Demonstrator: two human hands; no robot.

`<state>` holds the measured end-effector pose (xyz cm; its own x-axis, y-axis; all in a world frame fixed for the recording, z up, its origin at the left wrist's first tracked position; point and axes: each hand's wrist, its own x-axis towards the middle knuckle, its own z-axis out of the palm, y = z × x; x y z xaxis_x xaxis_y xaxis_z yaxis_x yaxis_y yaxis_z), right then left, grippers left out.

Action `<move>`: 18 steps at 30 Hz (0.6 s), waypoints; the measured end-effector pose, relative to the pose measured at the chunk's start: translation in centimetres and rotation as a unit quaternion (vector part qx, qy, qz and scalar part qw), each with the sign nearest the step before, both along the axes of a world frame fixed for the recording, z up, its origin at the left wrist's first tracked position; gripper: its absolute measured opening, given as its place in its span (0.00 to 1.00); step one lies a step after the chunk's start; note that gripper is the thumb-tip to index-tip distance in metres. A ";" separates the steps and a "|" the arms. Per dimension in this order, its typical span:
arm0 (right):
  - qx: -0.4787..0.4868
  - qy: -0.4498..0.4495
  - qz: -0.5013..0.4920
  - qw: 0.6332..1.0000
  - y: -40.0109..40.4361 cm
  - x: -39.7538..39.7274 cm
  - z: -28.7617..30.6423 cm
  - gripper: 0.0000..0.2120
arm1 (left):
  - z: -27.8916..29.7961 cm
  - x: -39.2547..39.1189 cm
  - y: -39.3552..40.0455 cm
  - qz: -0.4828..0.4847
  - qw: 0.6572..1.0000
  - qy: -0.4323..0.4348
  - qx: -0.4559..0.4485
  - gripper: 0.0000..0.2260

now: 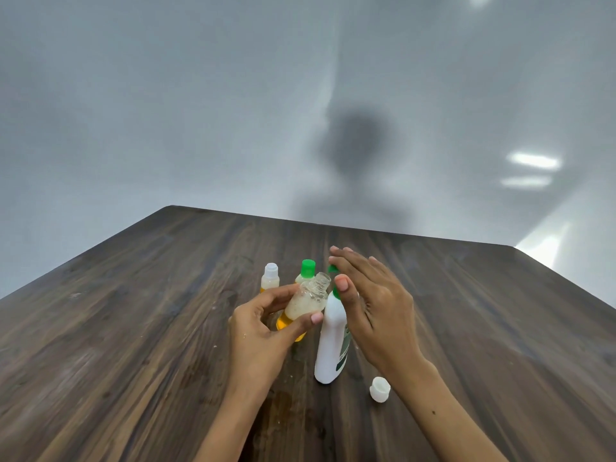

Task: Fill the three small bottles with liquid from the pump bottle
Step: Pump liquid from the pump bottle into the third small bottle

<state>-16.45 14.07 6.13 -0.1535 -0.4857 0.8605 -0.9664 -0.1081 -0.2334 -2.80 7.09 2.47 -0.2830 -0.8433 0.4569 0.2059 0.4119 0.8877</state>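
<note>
My left hand [263,325] grips a small clear bottle [305,305], uncapped and tilted, with yellow liquid and foam inside; its mouth points toward the pump's nozzle. The white pump bottle [331,341] with a green pump head stands upright just right of it. My right hand [370,295] lies flat over the pump head with straight fingers, the thumb on the green top. Behind stand two more small bottles: one with a white cap [270,278] and one with a green cap [306,271], both holding yellowish liquid.
A loose white cap [380,389] lies on the dark wooden table [133,328] near my right forearm. A wet spill patch [283,401] shows on the wood below the pump bottle. The table's far edge meets a plain grey wall.
</note>
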 end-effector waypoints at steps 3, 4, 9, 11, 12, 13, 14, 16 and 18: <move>0.003 0.001 0.002 1.000 0.0 -0.1 0.2 0.30 | -0.1 0.0 -0.1 -0.002 1.000 0.000 0.004 0.18; 0.004 -0.001 0.000 1.000 0.0 0.0 0.1 0.30 | -0.1 0.0 -0.1 -0.003 1.000 0.000 0.004 0.18; 0.004 -0.004 -0.001 1.000 -0.1 0.0 -0.3 0.30 | 0.0 0.0 -0.1 0.002 1.000 -0.001 0.001 0.19; 0.007 0.007 0.000 1.000 -0.1 -0.1 0.2 0.30 | 0.1 0.0 0.0 0.006 1.000 -0.005 -0.001 0.19; 0.008 0.010 0.001 1.000 -0.1 -0.1 0.3 0.30 | 0.2 0.0 0.0 0.005 1.000 -0.006 -0.001 0.18; 0.009 0.012 0.001 1.000 -0.2 -0.1 0.3 0.30 | 0.2 0.0 0.0 0.004 1.000 -0.006 0.001 0.18; 0.007 0.011 0.000 1.000 -0.1 -0.1 0.2 0.30 | 0.1 0.0 0.1 0.002 1.000 -0.006 0.002 0.18; 0.005 0.001 -0.003 1.000 -0.1 0.0 -0.4 0.29 | -0.1 -0.1 0.1 0.000 1.000 -0.006 0.007 0.18; 0.001 -0.008 -0.003 1.000 -0.1 0.0 -0.6 0.29 | 0.0 -0.1 0.1 -0.002 1.000 -0.002 0.007 0.18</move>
